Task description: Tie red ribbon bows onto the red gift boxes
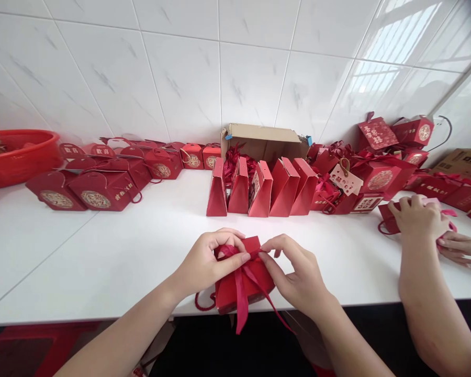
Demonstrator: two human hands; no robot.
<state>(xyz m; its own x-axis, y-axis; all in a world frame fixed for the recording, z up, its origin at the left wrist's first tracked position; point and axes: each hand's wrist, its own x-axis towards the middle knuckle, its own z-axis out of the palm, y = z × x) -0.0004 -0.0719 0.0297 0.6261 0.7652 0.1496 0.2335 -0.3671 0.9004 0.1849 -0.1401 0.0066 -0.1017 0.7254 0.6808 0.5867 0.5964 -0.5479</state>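
A small red gift box (230, 297) rests at the table's front edge, right before me. A dark red ribbon (241, 298) crosses its top, with tails hanging down its near side. My left hand (215, 259) is closed on the ribbon, thumb and fingers pinched over the box top. At the box's right upper edge my right hand (294, 267) pinches a part of the ribbon between thumb and forefinger. A twisted red cord (204, 303) loops out from the left side of the box. The knot itself is partly hidden by my left fingers.
Several tapered red boxes (259, 191) stand in a row ahead, before an open cardboard carton (265, 137). Finished-looking red boxes (102, 191) cluster left, by a red basin (19, 157). More boxes (377, 175) pile up right, where another person's hands (422, 220) handle a box.
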